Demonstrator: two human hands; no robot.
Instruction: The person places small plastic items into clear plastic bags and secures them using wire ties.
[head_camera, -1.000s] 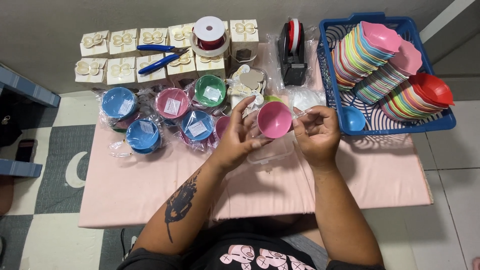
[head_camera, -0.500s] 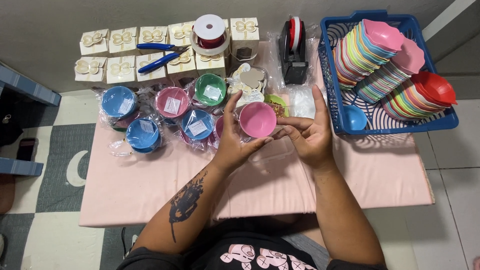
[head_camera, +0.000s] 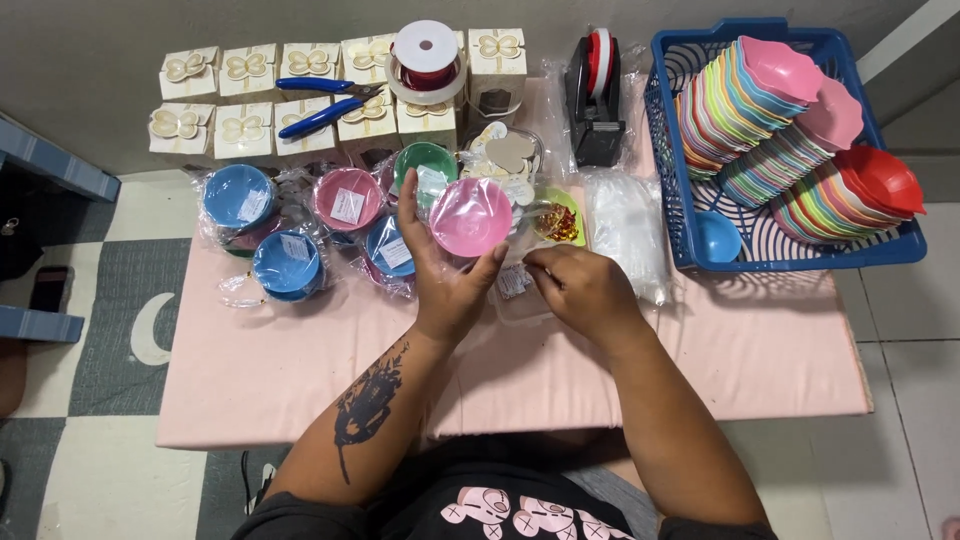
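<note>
Head view: L hand (head_camera: 445, 285) cups bagged pink bowl (head_camera: 470, 216) above pink table (head_camera: 300, 370); R hand (head_camera: 580, 290) curled, pinches bag film. Risk: slick wrap slips, bowl drops onto wrapped bowls (head_camera: 290, 262).

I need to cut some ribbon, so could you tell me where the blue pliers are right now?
In the head view, the blue pliers lie at the far left of the table, on top of the white gift boxes, just left of the ribbon spool.
</note>
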